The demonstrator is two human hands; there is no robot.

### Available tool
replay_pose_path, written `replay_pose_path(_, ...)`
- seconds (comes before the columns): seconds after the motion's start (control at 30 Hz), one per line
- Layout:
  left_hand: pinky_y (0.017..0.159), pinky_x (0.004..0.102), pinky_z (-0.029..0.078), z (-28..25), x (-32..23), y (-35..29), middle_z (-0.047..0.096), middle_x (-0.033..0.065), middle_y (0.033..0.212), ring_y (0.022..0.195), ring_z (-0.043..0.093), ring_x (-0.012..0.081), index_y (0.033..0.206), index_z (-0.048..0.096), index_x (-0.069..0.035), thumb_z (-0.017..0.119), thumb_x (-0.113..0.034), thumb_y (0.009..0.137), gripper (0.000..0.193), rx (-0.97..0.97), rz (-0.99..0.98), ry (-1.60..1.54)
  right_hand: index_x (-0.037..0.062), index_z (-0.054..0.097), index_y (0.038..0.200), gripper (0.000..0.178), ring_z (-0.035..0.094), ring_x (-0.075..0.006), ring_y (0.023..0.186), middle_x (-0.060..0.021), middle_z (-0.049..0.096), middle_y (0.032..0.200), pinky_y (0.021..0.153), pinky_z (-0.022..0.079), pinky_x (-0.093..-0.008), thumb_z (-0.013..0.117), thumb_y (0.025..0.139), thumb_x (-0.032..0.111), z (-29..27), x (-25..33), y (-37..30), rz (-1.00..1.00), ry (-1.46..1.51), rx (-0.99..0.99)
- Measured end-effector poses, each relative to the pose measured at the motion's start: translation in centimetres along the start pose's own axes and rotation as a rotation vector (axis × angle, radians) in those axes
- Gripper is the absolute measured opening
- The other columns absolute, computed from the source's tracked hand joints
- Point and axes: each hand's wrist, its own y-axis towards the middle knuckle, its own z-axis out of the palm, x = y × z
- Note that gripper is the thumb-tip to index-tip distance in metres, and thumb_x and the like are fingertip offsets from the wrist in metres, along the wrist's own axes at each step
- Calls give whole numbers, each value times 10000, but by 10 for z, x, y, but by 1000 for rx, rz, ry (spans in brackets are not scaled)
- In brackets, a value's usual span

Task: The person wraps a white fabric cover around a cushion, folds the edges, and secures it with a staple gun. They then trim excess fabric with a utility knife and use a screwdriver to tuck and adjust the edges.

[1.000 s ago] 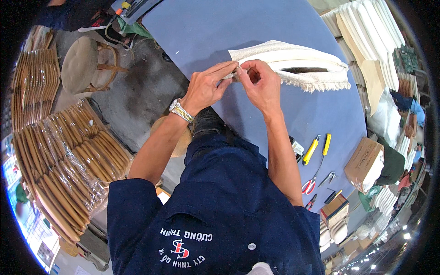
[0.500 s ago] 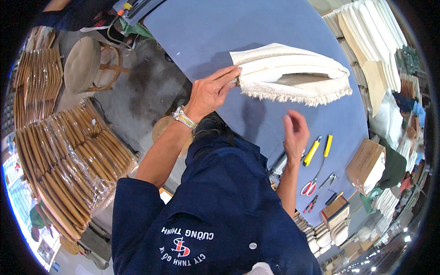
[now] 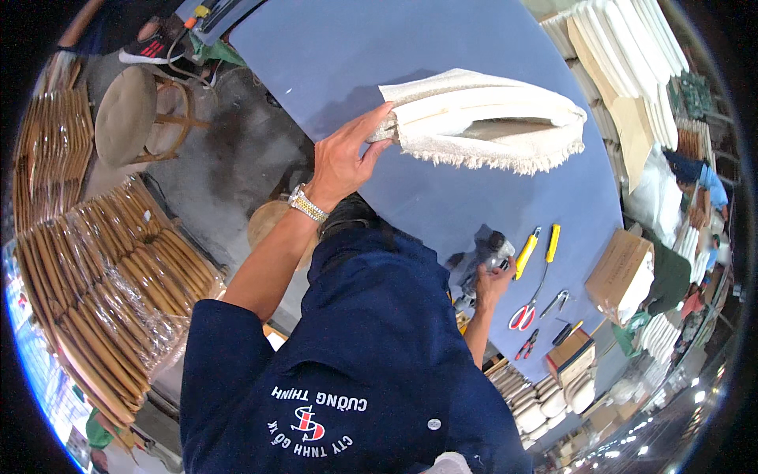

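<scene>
Right fingers (image 3: 505,275) now around grey tool (image 3: 498,250), left fingers (image 3: 369,122) apart around padding (image 3: 442,120)

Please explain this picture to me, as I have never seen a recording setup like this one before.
There is no robot here: a person works with two bare hands. The picture comes from a wide fisheye camera worn on the person's head, looking down, so straight edges bend and the person's dark blue shirt fills the lower middle.

The left hand pinches one end of a cream padded piece with a frayed fabric edge, over a blue table. The right hand grips a dark and silvery tool; its exact kind is hard to make out.

On the table nearby lie a yellow cutter, red-handled scissors and red-handled pliers. A round stool stands on the floor at left.
</scene>
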Motion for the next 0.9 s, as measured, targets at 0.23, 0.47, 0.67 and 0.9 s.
replay_pose_path(0.23, 911, 370, 564, -1, 3, 0, 687, 73, 1288, 1125, 678, 277, 1303, 661, -135, 766, -109, 835, 480, -1, 45, -25, 3, 624, 1225, 432, 615, -136, 673, -57, 664, 865, 613, 506, -279, 792, 868, 178, -60, 169, -25, -5, 449, 257)
replay_pose_path(0.47, 882, 349, 576, -1, 2, 3, 678, 18, 1308, 1098, 685, 257, 1271, 686, -155, 745, -64, 823, 461, 57, 21, -78, -30, 635, 1176, 382, 678, -203, 943, -128, 698, 1052, 823, 540, -328, 784, 843, 83, -22, 290, -40, -413, 386, 519)
replay_pose_path(0.67, 892, 337, 583, -4, 2, 2, 654, 51, 1351, 1122, 688, 266, 1296, 674, -166, 734, 15, 809, 522, 125, -51, -144, -28, 691, 1076, 300, 710, -303, 950, -190, 706, 1061, 833, 541, -386, 777, 824, 110, 12, 313, -31, -543, 250, 499)
replay_pose_path(0.9, 904, 342, 580, -6, 0, 2, 669, 44, 1326, 1146, 677, 264, 1287, 682, -174, 740, 8, 808, 515, 127, -106, -154, -35, 671, 1109, 337, 706, -330, 950, -202, 704, 1027, 844, 540, -395, 768, 819, 107, 30, 302, -27, -556, 222, 513)
